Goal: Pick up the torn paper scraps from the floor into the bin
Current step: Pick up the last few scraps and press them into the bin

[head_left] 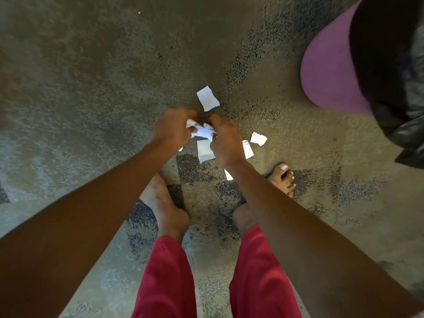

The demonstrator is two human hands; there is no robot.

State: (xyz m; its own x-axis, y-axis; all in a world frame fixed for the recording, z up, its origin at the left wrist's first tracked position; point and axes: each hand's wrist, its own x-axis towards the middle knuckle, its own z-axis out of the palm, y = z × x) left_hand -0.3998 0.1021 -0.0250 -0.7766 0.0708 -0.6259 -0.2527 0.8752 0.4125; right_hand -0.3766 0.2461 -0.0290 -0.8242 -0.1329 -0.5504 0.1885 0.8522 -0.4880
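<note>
I stand over a speckled carpet (91, 88). My left hand (172, 127) and my right hand (226, 143) meet above the floor, both closed on a crumpled bunch of white paper scraps (203, 131). Loose scraps lie on the carpet: one beyond my hands (207, 98), one under them (204, 151), two at the right (258, 138) (248, 150), and a sliver by my right forearm (228, 175). The purple bin (328, 72) with a black liner bag (399, 111) stands at the upper right.
My bare feet (165, 203) (283, 177) and red trouser legs (167, 278) fill the lower middle. The carpet has darker patches around my feet. A tiny white speck (139, 12) lies far off at the top.
</note>
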